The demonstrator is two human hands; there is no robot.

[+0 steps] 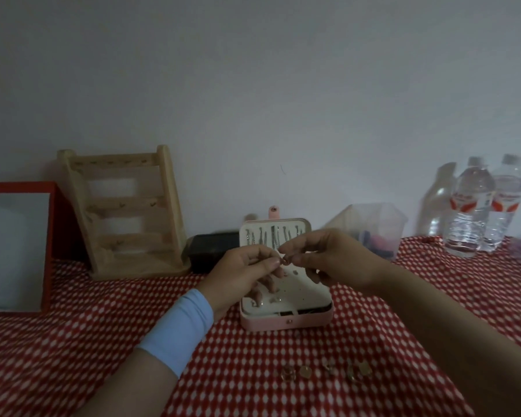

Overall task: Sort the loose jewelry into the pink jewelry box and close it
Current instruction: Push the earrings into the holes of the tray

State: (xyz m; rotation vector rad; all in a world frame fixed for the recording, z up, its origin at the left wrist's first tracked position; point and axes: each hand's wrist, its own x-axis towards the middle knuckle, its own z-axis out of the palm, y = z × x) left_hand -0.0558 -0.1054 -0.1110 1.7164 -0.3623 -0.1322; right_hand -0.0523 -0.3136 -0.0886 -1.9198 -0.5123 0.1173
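The pink jewelry box point(286, 322) stands open in the middle of the table, its lid point(275, 233) upright with several necklaces hanging inside. Above the box, my left hand point(241, 272) and my right hand point(331, 260) meet, both pinching a small gold earring point(285, 261) between fingertips. A few small pieces lie in the box's white tray. Several loose gold earrings point(328, 370) lie in a row on the cloth in front of the box.
A wooden jewelry stand point(127, 212) and a red-framed mirror point(15, 245) stand at the back left. A black box point(211, 248) sits behind the pink one. A clear container point(373, 227) and water bottles point(475, 206) stand at the back right on the red-checked tablecloth point(103, 320).
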